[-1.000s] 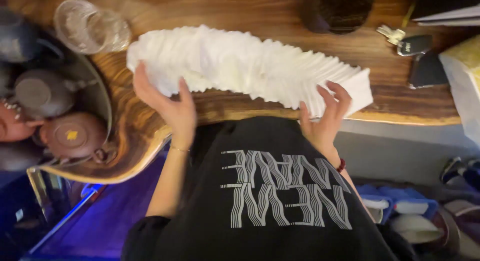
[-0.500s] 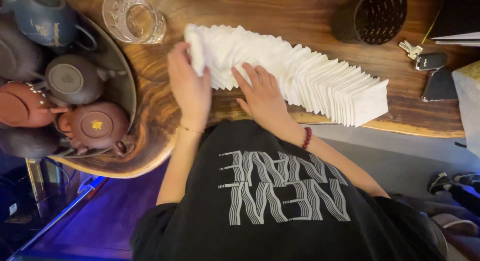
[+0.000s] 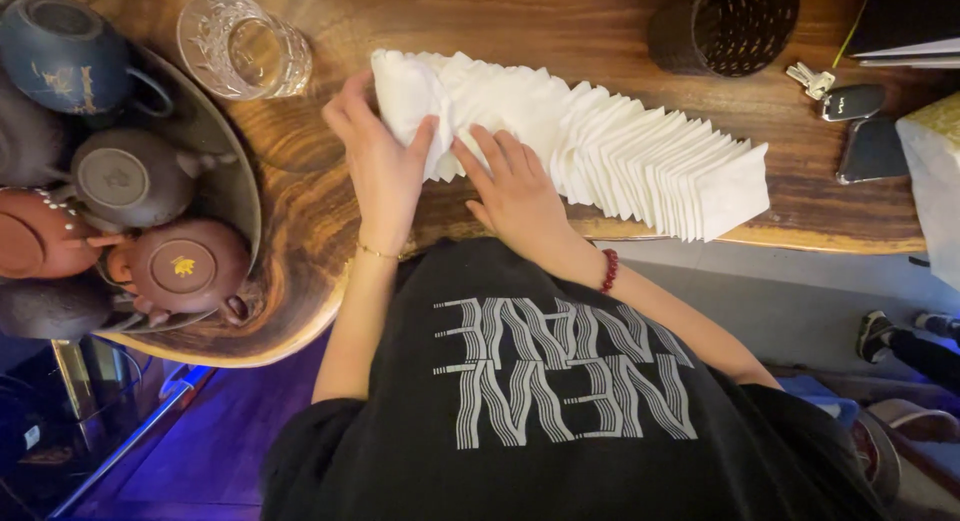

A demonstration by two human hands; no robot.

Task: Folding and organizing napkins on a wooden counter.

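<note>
- Left hand (image 3: 380, 171) grips the end napkin of a fanned row of white napkins (image 3: 600, 146) lying along the wooden counter (image 3: 560, 26).
- Right hand (image 3: 515, 186) rests flat and open on the row beside it.
- Dark tray (image 3: 225, 171) holds clay teapots (image 3: 185, 271) — lids on.
- Cut-glass tumbler (image 3: 240, 46) and dark perforated cup (image 3: 720, 21) — contents unclear.

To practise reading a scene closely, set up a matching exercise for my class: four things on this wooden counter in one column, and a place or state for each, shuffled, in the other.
Column one:
1. clear cut glass
2. row of white paper napkins
3. keys
4. brown teapot

Column two:
A. fanned out across the middle of the counter, under both hands
B. in the metal tray at the counter's left end
C. near the far right, beside the dark perforated cup
D. upright, just past the tray's rim, beyond the left hand

Pairs: 1-D, 2-A, 3-C, 4-B
</note>
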